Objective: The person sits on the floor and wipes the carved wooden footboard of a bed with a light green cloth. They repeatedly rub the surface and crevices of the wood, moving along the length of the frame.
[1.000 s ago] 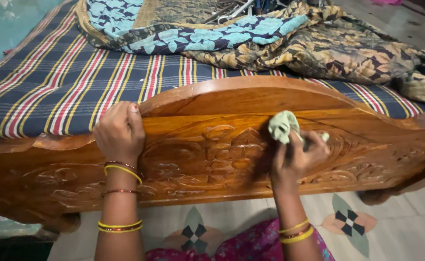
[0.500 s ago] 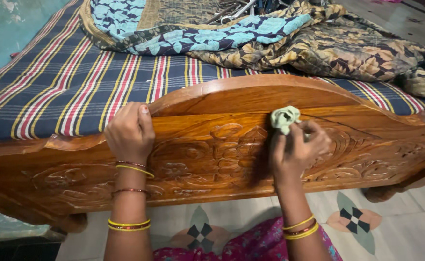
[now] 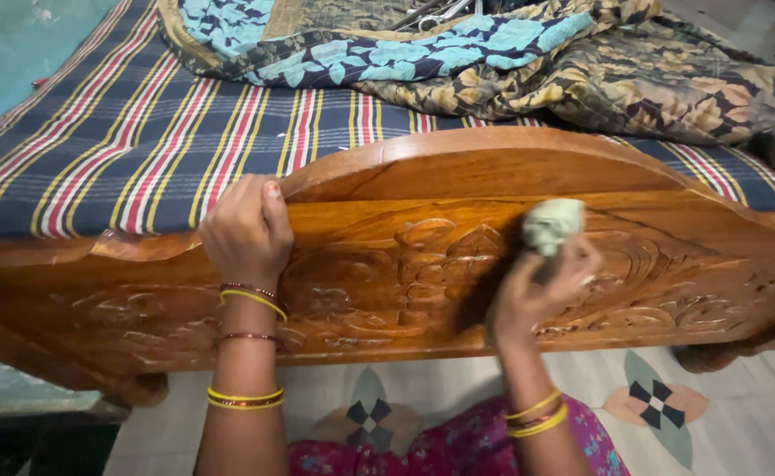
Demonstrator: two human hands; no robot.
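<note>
A carved wooden bed footboard (image 3: 422, 176) runs across the view in front of me. My left hand (image 3: 246, 231) grips its top edge left of the middle, fingers curled over the rim. My right hand (image 3: 541, 286) holds a small pale green cloth (image 3: 553, 222) bunched between its fingers and presses it against the carved flower panel at the right of centre. Both wrists wear yellow and red bangles.
A mattress with a dark blue, red and yellow striped cover (image 3: 140, 132) lies behind the footboard. Crumpled floral blankets (image 3: 528, 62) are heaped at its far end. Below is a tiled floor with diamond motifs (image 3: 656, 401) and my pink patterned garment (image 3: 458, 449).
My right hand and the cloth have moved a little to the right along the carving. My left hand keeps its grip on the top edge. The view has shifted slightly.
</note>
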